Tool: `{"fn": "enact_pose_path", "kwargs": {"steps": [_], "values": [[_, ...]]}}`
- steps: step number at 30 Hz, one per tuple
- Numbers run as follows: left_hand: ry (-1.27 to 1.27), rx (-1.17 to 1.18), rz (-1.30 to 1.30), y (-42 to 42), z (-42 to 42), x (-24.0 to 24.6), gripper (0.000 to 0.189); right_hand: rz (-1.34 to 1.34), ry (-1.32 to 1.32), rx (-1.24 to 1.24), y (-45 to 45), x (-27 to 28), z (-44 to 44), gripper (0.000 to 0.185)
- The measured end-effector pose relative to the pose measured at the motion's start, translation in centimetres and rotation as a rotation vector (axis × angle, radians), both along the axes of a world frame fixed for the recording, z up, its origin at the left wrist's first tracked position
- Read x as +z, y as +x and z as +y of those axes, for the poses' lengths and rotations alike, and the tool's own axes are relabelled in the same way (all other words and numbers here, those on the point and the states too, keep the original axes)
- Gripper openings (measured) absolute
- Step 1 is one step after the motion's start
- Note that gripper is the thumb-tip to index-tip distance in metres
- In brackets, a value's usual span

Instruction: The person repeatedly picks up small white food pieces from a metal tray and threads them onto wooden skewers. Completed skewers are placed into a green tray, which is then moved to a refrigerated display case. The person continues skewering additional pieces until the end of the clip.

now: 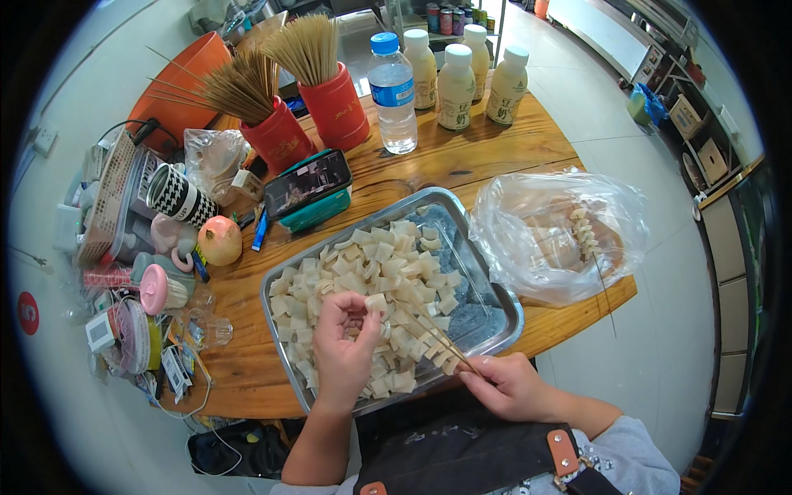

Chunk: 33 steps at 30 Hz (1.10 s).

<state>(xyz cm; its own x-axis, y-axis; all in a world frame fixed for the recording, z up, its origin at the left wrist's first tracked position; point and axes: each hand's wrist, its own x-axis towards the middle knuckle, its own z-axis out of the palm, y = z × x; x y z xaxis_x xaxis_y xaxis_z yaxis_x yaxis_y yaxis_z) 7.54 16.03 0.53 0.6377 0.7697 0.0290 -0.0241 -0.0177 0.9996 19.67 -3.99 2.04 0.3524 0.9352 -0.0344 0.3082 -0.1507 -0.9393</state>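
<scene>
My left hand (348, 346) is over the metal tray (516, 318), pinching a pale square food piece (375, 302) between thumb and fingertips. Thin wooden skewers (433, 328) are gripped in my right hand (510, 385) at the tray's near right edge; they slant up and left towards the left hand. Several pale pieces are threaded on at least one of them, close to my right fingers. A heap of similar squares (365, 266) covers much of the tray. On the right, a clear plastic bag (513, 235) has a loaded skewer (583, 232) lying on it, its bare stick hanging past the table edge.
Beyond the tray stand two red skewer holders (337, 111), a water bottle (394, 99) and several white-capped bottles (456, 93). A phone (309, 182) leans at the tray's far left. A pomegranate (220, 241), a patterned cup (182, 198) and clutter line the wooden table's (241, 377) left side.
</scene>
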Motion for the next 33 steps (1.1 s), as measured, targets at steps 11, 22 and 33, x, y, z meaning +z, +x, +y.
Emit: {"fn": "enact_pose_path", "kwargs": {"steps": [11,22,33], "values": [[0.12,0.055,0.045,0.3,-1.0,0.3,0.015,0.009,-0.002,-0.002,0.0,-0.1,0.2,0.018],[0.176,-0.092,0.141,-0.3,-2.3,0.3,0.011,0.012,0.012,-0.035,-0.2,0.0,0.4,0.018],[0.662,-0.293,0.409,1.0,-0.5,1.2,0.022,0.042,-0.072,-0.181,0.9,0.2,-0.2,0.018]]}}
